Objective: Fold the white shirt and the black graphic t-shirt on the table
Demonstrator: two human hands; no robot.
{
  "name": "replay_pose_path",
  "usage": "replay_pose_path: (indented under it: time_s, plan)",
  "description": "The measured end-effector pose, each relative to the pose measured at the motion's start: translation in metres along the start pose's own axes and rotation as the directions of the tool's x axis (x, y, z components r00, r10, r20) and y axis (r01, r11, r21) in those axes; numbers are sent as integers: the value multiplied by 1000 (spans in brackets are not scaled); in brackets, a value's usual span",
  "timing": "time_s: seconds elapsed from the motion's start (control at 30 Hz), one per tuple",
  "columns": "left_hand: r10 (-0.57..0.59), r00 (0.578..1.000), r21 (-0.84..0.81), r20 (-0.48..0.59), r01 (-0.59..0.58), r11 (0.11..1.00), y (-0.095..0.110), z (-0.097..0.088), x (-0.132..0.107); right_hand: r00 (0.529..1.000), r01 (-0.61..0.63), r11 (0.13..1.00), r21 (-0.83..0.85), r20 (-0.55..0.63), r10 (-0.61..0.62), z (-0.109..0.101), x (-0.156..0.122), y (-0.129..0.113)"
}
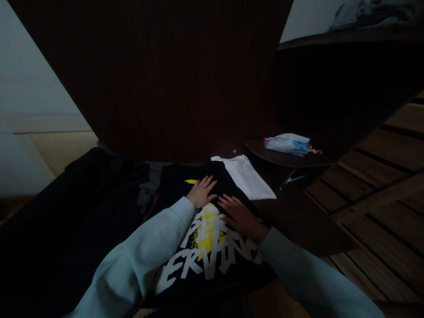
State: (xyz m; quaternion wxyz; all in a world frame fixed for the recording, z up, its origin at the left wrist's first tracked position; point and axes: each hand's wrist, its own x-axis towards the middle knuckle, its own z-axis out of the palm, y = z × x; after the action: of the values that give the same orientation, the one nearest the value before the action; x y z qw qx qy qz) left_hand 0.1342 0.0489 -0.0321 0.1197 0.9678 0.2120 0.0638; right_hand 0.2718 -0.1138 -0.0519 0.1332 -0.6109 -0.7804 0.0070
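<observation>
A black T-shirt (179, 176) with white lettering and a yellow print lies spread out in front of me. My left hand (202, 192) rests flat on its upper part, fingers apart and pointing right. Just right of the print, my right hand (241, 216) lies on the same shirt with its fingers stretched out. Neither hand grips anything. A folded white garment (247, 176) sits beside the shirt at the upper right, partly under its edge.
Dark clothing (82, 221) is heaped on the left. A dark wooden panel (172, 79) stands behind. To the right, a small rounded shelf (261, 152) bears a white and blue packet (288, 144). Wooden slats (380, 190) lie farther right.
</observation>
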Motion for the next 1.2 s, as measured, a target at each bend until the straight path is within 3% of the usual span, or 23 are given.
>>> replay_pose_path:
  time_s: [0.13, 0.23, 0.37, 0.43, 0.5, 0.6, 0.67, 0.73, 0.8, 0.87, 1.03, 1.2]
  plan:
    - [-109, 994, 50, 24, 107, 993, 1, 13, -4, 999, -9, 1000, -27, 39, 10, 3, 2, 0]
    - [-137, 987, 16, 81, 136, 991, -1, 8, 0, 998, -11, 999, -38, 59, 13, 2, 2, -3]
    - [-150, 955, -15, 255, 159, 987, -17, -24, 2, 989, -16, 999, 36, 146, 11, -16, 5, -4]
    - [-203, 955, 13, 218, 205, 979, -38, -47, -5, 972, -20, 990, 138, 233, -12, -34, 13, 2]
    - [-303, 948, 42, 92, 300, 953, -64, -68, -15, 967, -65, 962, 264, 255, -5, -54, 28, 14]
    - [-532, 846, 35, 33, 531, 847, -106, -88, -30, 975, -222, 888, 403, 92, 202, -75, 64, 42]
    - [-634, 773, -18, 39, 635, 773, -127, -92, -38, 917, -362, 822, 438, 10, 399, -76, 91, 63]
    - [-688, 725, -148, 37, 685, 714, -139, -89, -41, 829, -504, 739, 447, 12, 559, -67, 115, 81]
    - [-722, 692, -292, 10, 693, 660, -145, -83, -42, 760, -589, 665, 459, 35, 649, -53, 134, 94]
    - [-740, 672, -364, -18, 685, 631, -147, -78, -39, 728, -615, 625, 480, 41, 684, -40, 145, 102]
    - [-742, 670, -339, -25, 692, 637, -145, -74, -30, 721, -601, 585, 544, 52, 691, -30, 155, 110]
    - [-753, 651, -234, -90, 721, 652, -132, -90, -32, 719, -567, 524, 636, 71, 691, -38, 160, 104]
